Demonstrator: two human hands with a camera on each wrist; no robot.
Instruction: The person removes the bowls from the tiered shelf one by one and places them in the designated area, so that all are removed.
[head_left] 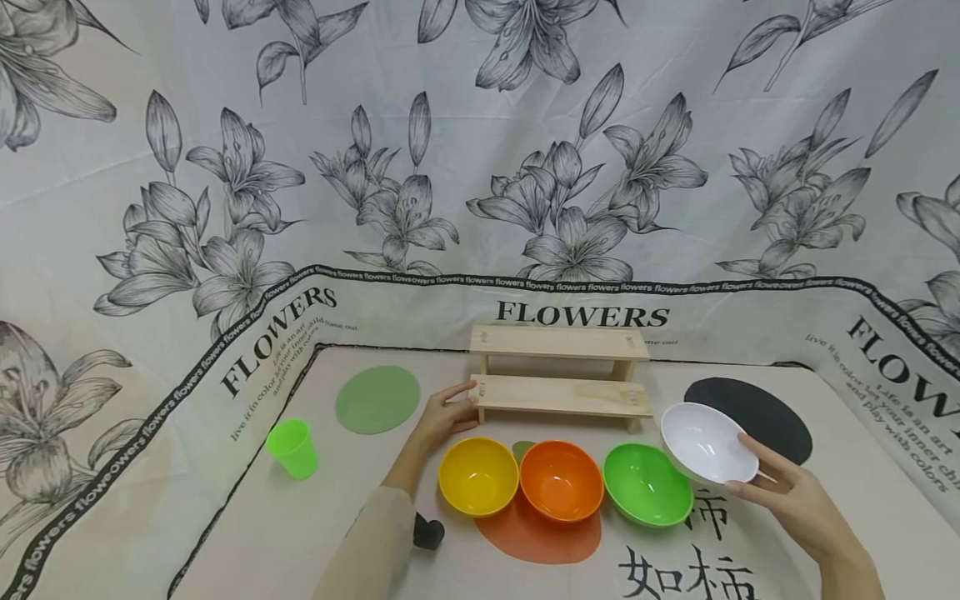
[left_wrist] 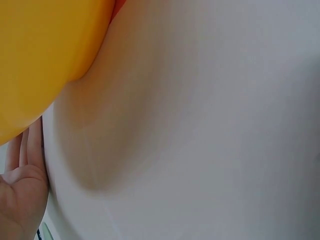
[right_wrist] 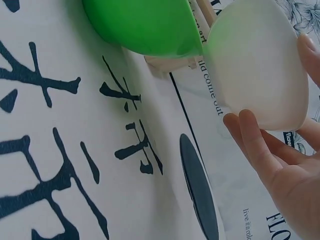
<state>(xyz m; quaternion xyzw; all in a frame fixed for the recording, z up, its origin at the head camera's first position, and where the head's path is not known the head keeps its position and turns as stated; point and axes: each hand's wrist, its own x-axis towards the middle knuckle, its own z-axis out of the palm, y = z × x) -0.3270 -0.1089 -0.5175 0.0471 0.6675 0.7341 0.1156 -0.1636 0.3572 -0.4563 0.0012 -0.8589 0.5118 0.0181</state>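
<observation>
In the head view, my right hand [head_left: 798, 496] pinches the rim of a white bowl [head_left: 705, 442], thumb and fingers on its right side. The bowl is tilted and raised; the right wrist view shows its outside, with fingertips against the bowl [right_wrist: 257, 70]. My left hand [head_left: 442, 421] touches the left end of a two-tier wooden stand [head_left: 562, 396] with extended fingers. In front of the stand, a yellow bowl [head_left: 478, 479], an orange bowl [head_left: 561, 483] and a green bowl [head_left: 648, 487] form a row. The yellow bowl [left_wrist: 45, 55] partly hides the left fingers in the left wrist view.
A light green cup [head_left: 292, 448] stands at the left. Printed on the cloth are a green oval [head_left: 377, 400], a black oval [head_left: 750, 412] and an orange shape [head_left: 540, 533]. A small black object [head_left: 429, 533] lies by the left sleeve. Flower-patterned fabric rises behind.
</observation>
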